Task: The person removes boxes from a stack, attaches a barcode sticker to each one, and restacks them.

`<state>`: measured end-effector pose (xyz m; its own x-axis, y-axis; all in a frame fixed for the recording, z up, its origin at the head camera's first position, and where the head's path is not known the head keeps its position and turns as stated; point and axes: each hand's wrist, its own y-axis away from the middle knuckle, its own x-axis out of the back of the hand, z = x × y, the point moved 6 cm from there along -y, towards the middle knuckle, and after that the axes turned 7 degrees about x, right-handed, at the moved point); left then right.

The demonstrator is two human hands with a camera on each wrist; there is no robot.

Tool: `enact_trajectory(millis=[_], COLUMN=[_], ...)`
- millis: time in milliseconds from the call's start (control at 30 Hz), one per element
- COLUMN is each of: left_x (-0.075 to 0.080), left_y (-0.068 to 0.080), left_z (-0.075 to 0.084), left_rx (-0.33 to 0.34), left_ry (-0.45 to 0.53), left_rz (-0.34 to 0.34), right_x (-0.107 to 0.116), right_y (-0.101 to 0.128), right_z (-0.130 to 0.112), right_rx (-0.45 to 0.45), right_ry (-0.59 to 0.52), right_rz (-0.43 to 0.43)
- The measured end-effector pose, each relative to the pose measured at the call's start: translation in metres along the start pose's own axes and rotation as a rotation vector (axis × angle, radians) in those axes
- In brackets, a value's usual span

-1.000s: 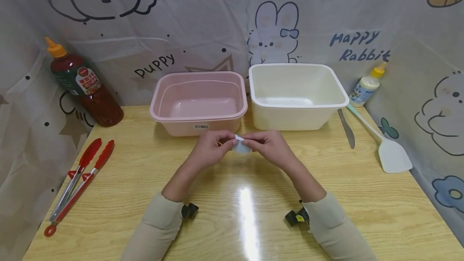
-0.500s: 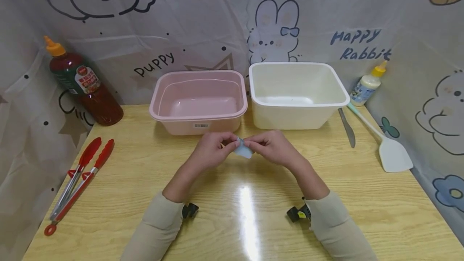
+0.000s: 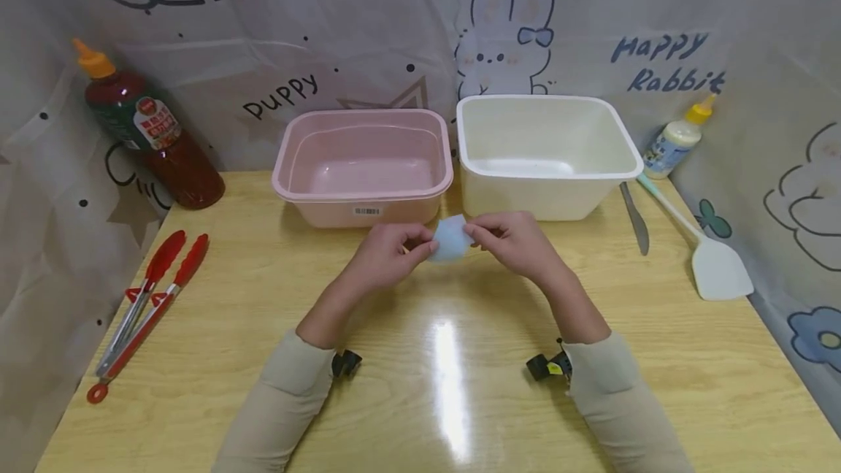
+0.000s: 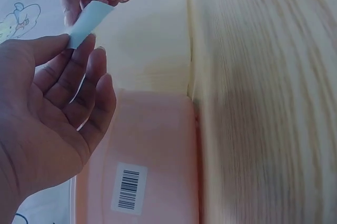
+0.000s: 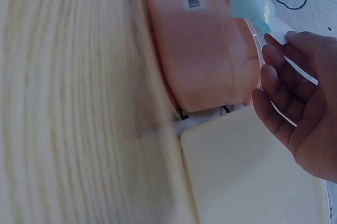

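Between both hands is a small light-blue sheet (image 3: 450, 239), thin and flexible; its exact kind cannot be told. The left hand (image 3: 388, 254) pinches its left edge between thumb and index finger. At the opposite edge, the thumb and index finger of the right hand (image 3: 515, 241) pinch a corner. In the right wrist view the blue sheet (image 5: 250, 0) bends, and a whitish piece (image 5: 280, 30) runs from it into the right fingertips. The left wrist view shows the sheet (image 4: 90, 23) nearly edge-on, with the left hand's other fingers loosely bent.
A pink bin (image 3: 364, 212) and a white bin (image 3: 539, 198) stand behind the hands. Red tongs (image 3: 144, 305) and a red sauce bottle (image 3: 158, 141) are on the left. To the right are a knife (image 3: 634, 219), a white spatula (image 3: 719, 268) and a small yellow-capped bottle (image 3: 677, 139).
The hands have moved apart, the right one shifting rightward, and more of the light-blue sheet shows spread between them. The whole head view has shifted slightly.
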<state>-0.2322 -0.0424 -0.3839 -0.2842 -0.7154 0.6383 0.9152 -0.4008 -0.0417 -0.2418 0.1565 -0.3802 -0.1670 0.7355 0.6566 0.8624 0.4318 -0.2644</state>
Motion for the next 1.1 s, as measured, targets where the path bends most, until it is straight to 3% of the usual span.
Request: enact_trajectory(millis=[367, 700, 867, 967, 1100], left_x=[-0.003, -0.009, -0.007, -0.003, -0.001], left_y=[0.001, -0.002, -0.002, -0.002, -0.003], left_z=[-0.013, -0.021, -0.024, -0.024, -0.017], left_rx=[0.122, 0.204, 0.247, 0.250, 0.193], left_ry=[0.087, 0.014, -0.015, -0.001, 0.060], left_rz=[-0.038, -0.084, -0.065, -0.021, -0.006], right_x=[0.012, 0.013, 0.015, 0.017, 0.018], right_y=[0.002, 0.005, 0.006, 0.004, 0.002], right_z=[0.007, 0.009, 0.010, 0.009, 0.003], right_rx=[-0.046, -0.048, -0.066, -0.059, -0.032], right_ry=[-0.011, -0.012, -0.004, 0.000, -0.006], right_rz=[0.092, 0.088, 0.096, 0.128, 0.212])
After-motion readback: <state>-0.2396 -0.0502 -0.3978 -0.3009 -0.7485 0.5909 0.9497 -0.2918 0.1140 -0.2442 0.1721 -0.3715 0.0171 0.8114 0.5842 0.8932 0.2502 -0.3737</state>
